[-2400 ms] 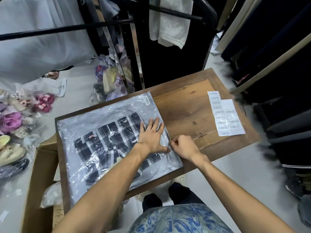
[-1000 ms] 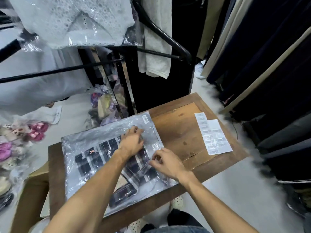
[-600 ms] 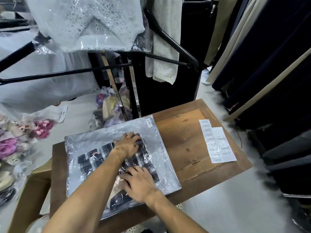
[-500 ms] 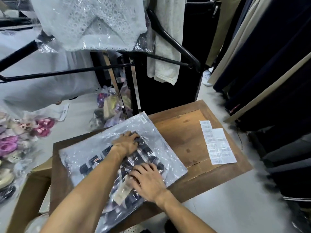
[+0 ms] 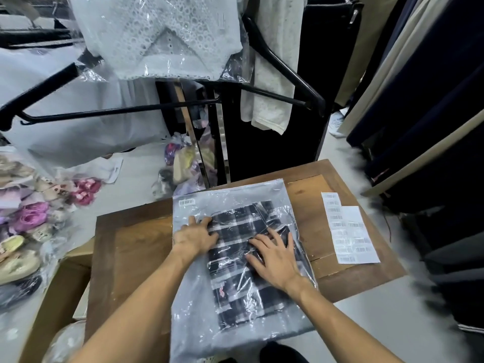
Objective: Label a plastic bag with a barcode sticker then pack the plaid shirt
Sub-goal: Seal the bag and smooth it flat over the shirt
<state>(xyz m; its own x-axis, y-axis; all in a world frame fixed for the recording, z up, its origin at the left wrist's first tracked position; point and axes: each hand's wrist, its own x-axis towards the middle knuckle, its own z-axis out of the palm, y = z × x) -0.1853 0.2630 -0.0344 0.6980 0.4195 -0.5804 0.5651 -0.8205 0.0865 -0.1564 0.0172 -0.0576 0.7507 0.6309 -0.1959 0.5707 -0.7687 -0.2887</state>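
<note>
plaid shirt [image 5: 243, 260] lies sealed inside the plastic bag [image 5: 235, 258] on the wooden table [image 5: 131, 247], long axis running away from the person, near end overhanging the table edge. barcode sticker [image 5: 186, 202] sits at the far left corner. left hand [image 5: 195, 237] and right hand [image 5: 275, 255] press flat, fingers spread, neither pinching; the left is nearer the sticker.

You see a white lacy top [image 5: 167, 35] in plastic hanging up, and maybe little shoes [image 5: 28, 218] piled on the floor.
</note>
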